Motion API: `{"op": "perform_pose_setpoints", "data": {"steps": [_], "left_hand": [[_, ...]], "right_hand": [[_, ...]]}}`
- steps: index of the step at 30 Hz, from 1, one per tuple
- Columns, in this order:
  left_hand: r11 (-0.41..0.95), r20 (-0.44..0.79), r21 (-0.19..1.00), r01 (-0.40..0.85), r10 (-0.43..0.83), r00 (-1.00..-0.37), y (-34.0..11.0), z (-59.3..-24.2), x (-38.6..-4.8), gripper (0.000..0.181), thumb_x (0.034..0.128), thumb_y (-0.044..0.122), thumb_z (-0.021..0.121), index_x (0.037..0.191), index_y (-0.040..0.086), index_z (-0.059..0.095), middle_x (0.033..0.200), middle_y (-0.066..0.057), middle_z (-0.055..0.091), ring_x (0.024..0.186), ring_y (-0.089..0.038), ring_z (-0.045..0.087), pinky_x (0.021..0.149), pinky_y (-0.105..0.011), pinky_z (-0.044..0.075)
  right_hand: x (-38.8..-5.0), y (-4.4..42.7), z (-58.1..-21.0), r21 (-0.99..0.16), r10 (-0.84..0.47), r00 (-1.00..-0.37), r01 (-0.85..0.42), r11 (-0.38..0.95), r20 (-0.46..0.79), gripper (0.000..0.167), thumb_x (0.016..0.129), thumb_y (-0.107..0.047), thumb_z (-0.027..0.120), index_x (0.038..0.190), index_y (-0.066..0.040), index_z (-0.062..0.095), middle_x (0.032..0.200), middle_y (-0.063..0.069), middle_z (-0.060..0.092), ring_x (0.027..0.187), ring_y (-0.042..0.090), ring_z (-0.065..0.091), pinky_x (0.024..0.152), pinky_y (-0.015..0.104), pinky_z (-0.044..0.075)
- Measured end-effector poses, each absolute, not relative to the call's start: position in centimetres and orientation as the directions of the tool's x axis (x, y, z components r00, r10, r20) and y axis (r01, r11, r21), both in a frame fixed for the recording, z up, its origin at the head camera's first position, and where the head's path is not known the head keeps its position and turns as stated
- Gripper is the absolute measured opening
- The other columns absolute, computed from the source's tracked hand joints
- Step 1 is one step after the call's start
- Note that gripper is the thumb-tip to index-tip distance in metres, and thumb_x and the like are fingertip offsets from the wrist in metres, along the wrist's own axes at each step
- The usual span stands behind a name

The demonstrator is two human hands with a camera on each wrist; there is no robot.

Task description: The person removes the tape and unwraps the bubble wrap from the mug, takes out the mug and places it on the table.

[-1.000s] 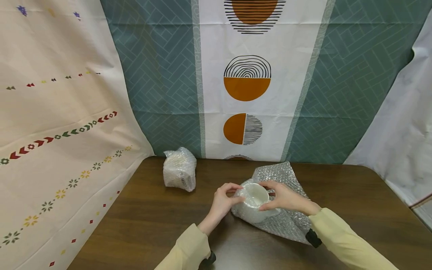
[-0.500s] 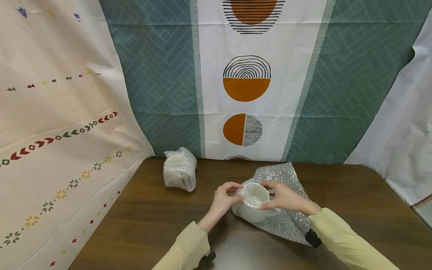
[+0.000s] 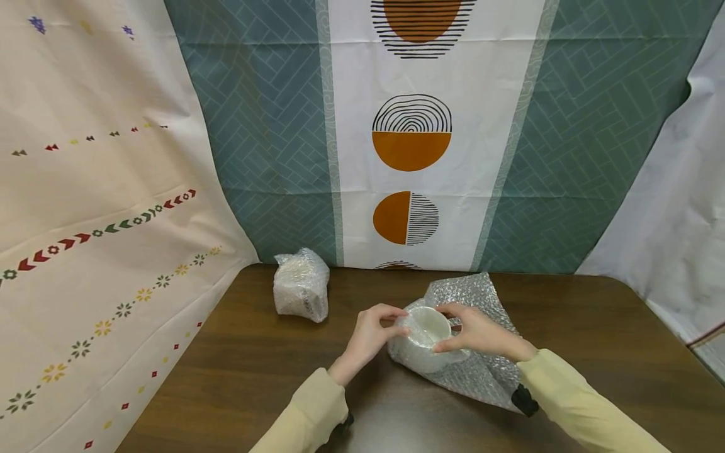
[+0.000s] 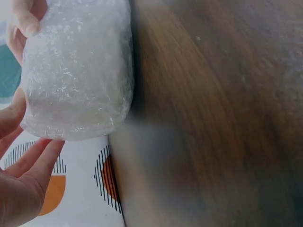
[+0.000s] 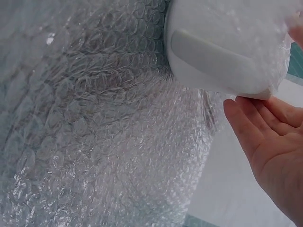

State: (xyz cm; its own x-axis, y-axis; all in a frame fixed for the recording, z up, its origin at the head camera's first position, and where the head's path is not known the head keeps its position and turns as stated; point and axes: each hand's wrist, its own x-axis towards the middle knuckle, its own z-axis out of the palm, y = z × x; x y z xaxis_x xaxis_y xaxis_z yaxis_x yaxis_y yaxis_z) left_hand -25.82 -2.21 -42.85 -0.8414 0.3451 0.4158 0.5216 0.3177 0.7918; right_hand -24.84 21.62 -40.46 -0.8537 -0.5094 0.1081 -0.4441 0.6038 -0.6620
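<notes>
1. First, beyond the left hand and off to its left: a wrapped bundle [image 3: 301, 285] on the table [image 3: 255, 377], well apart from both hands. Bubble wrap covers it; contents cannot be told. Its place presumably leaves the hands elbow room.

2. Left hand [image 3: 370, 333]: thumb and fingertips spread, clamped on the wrapped left side of the cup's rim. Judgement: the hold presses the film to the wall and steadies the piece.

3. White cup [image 3: 426, 333]: between the two hands, mouth up, apparently upright. Film covers the side by the left hand; in the right wrist view a handle [image 5: 208, 51] shows on the side by the bubble wrap sheet.

4. Right hand [image 3: 476, 330]: thumb at the near part of the rim, fingers at the far part, gripping the cup from the side opposite the left hand. Opposed contacts likely check turning or tipping.

5. Bubble wrap sheet [image 3: 481, 377]: below the right hand, spreading beyond it and back toward the body. Lies slack, the cup against its left end; the table probably bears its weight, freeing both hands for the rim.
</notes>
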Motion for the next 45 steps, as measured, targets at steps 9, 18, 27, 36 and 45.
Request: {"op": "perform_pose_setpoints", "data": {"steps": [9, 18, 27, 36, 45], "left_hand": [[0.310, 0.451, 0.779, 0.546, 0.328, -0.830, -2.1, -42.6, -26.1, 0.023, 0.0736, 0.013, 0.074, 0.094, 0.005, 0.070, 0.092, -0.004, 0.064, 0.078, -0.015, 0.061, 0.063, -0.023, 0.048], [0.298, 0.430, 0.813, 0.500, 0.270, -0.861, -2.4, -42.6, -26.9, 0.016, 0.0797, 0.013, 0.068, 0.093, 0.006, 0.070, 0.086, 0.000, 0.066, 0.063, -0.010, 0.055, 0.054, -0.024, 0.047], [0.195, 0.355, 0.900, 0.391, 0.194, -0.915, -3.1, -43.1, -28.0, 0.014, 0.0834, 0.010, 0.065, 0.093, 0.001, 0.068, 0.082, -0.007, 0.063, 0.069, -0.016, 0.059, 0.060, -0.043, 0.051], [0.175, 0.292, 0.934, 0.311, 0.123, -0.948, -3.8, -43.4, -28.9, 0.014, 0.0866, 0.008, 0.061, 0.095, -0.003, 0.064, 0.082, -0.012, 0.062, 0.067, -0.024, 0.058, 0.057, -0.039, 0.052], [0.200, 0.222, 0.952, 0.230, 0.064, -0.973, -4.5, -43.9, -29.6, 0.008, 0.0887, -0.001, 0.055, 0.093, -0.007, 0.058, 0.082, -0.016, 0.062, 0.061, -0.022, 0.058, 0.055, -0.032, 0.052]], "right_hand": [[-24.7, 21.5, -40.1, -0.664, -0.494, -0.865, -0.418, 0.620, 0.084, 0.080, 0.069, -0.042, 0.076, 0.126, 0.005, 0.044, 0.117, 0.015, 0.051, 0.103, 0.029, 0.050, 0.073, 0.034, 0.048], [-24.8, 21.4, -40.2, -0.671, -0.500, -0.860, -0.430, 0.604, 0.102, 0.079, 0.069, -0.041, 0.077, 0.124, 0.006, 0.045, 0.115, 0.014, 0.052, 0.102, 0.029, 0.050, 0.075, 0.035, 0.048], [-24.9, 21.5, -40.4, -0.673, -0.501, -0.858, -0.439, 0.595, 0.116, 0.078, 0.067, -0.042, 0.078, 0.122, 0.005, 0.047, 0.111, 0.012, 0.054, 0.098, 0.026, 0.052, 0.072, 0.033, 0.048], [-24.8, 21.4, -40.6, -0.684, -0.506, -0.854, -0.440, 0.582, 0.120, 0.076, 0.068, -0.041, 0.078, 0.121, 0.004, 0.047, 0.110, 0.011, 0.054, 0.099, 0.026, 0.051, 0.075, 0.036, 0.048], [-24.6, 21.4, -40.5, -0.688, -0.497, -0.860, -0.433, 0.582, 0.121, 0.076, 0.068, -0.040, 0.078, 0.121, 0.006, 0.047, 0.109, 0.012, 0.054, 0.098, 0.026, 0.051, 0.074, 0.033, 0.048]]}}
